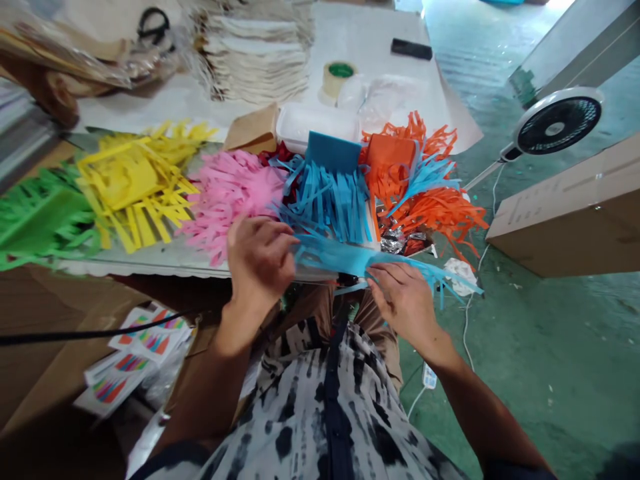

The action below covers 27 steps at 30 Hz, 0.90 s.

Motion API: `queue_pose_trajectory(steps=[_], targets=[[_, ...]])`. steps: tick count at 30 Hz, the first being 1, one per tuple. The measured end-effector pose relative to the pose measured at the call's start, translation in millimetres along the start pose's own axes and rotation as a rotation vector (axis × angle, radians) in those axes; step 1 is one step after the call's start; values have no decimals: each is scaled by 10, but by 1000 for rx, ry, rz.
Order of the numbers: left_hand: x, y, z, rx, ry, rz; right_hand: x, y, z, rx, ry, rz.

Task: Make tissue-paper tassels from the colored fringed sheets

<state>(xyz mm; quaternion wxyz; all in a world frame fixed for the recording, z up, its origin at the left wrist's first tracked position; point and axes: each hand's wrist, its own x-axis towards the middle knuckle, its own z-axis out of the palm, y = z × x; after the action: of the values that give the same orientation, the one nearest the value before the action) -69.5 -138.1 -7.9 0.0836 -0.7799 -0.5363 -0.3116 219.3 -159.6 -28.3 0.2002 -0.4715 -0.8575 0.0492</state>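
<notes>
A light blue tissue-paper fringe (345, 256) stretches sideways along the table's front edge, its cut strands spreading at the right end. My left hand (263, 257) is closed at its left end, fingers curled into a pinch. Farther right, my right hand (405, 300) grips the fringe with fingers over the top and thumb below. Just behind lies a stack of blue fringed tissue paper (333, 200). Pink fringed paper (240, 193) sits beside my left hand, and orange fringed paper (433, 207) lies beyond my right one.
Yellow (140, 180) and green fringed paper (45, 213) lie at the left. Behind are a white plastic tray (317, 123), a tape roll (334, 81) and cream tassel bundles (257, 57). A fan (557, 127) and a cardboard box (570, 210) stand at right.
</notes>
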Motion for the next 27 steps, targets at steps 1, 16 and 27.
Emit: queue_pose_trajectory(steps=[1, 16, 27], targets=[[25, 108, 26, -43, -2, 43, 14, 1, 6, -8, 2, -7], [108, 468, 485, -226, -371, 320, 121, 140, -23, -113, -16, -125], [14, 486, 584, -102, -253, 408, 202, 46, 6, -103, -40, 3]])
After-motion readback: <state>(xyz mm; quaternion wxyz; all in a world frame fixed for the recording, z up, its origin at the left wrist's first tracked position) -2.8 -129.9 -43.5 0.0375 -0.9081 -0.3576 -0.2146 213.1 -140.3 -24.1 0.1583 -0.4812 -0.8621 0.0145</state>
